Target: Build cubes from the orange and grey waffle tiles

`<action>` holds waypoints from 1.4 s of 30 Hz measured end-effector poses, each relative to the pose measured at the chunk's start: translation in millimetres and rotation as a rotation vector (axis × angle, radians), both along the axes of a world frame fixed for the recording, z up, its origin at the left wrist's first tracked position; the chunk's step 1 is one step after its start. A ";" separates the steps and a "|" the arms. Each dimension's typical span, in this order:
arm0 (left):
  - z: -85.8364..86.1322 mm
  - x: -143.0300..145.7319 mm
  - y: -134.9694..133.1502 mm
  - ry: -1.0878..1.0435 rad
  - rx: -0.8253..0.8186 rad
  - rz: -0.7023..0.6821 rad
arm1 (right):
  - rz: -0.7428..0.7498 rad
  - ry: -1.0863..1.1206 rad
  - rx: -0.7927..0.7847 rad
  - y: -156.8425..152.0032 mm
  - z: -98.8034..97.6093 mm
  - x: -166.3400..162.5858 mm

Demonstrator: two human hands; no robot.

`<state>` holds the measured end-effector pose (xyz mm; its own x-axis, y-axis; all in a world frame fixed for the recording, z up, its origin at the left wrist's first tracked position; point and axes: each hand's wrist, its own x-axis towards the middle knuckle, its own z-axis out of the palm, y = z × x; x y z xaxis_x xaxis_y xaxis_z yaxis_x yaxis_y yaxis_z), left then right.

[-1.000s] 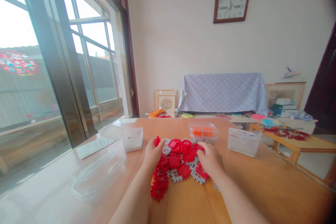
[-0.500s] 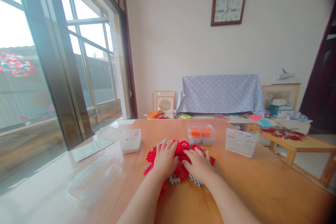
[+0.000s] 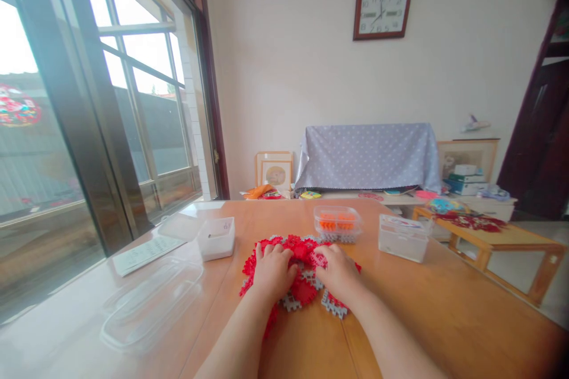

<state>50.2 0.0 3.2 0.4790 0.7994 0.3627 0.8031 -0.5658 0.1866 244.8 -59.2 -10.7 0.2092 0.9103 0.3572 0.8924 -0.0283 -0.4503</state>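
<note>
Directly beneath and between the hands, a heap of red and grey toothed plastic pieces (image 3: pixel 304 292) is being borne by the wooden surface (image 3: pixel 400 320). Its long axis is running roughly crosswise, from left to right. Neither hand is being set nearer: the heap's left part is being covered by the left hand (image 3: pixel 273 272), its fingers being held bent and slightly apart, while the right part is being touched by the right hand (image 3: pixel 336 269), its thumb and fingers being curled narrowly. Whether a piece is being gripped by either cannot be told. No single direction is being pointed in; teeth are facing outward, with a red strip (image 3: pixel 270 322) and a grey toothed piece (image 3: pixel 334 306) being extended toward the person.
</note>
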 end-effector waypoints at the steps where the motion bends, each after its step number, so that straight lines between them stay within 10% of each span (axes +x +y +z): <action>1: -0.7 -1.6 1.7 0.002 0.015 0.016 | -0.037 0.014 0.006 1.4 -1.8 4.1; 13: 1.4 -25.6 12.2 -0.108 0.022 0.147 | -0.256 0.123 -0.019 1.7 -4.8 38.3; 26: -3.8 -51.8 38.8 -0.729 -0.173 0.303 | -0.337 0.008 0.056 1.8 -13.1 48.0; 35: 4.0 -54.6 29.7 -0.463 -0.167 0.363 | -0.194 0.020 0.276 -3.4 -13.0 34.5; 42: 4.2 -45.3 11.3 -0.145 -0.230 0.076 | -0.057 0.045 0.266 -5.6 -9.2 18.3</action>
<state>5.0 11.3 7.4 0.3710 0.9002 0.2281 0.7973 -0.4347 0.4189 263.1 -64.8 -19.9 0.2787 0.7720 0.5713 0.8718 0.0461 -0.4877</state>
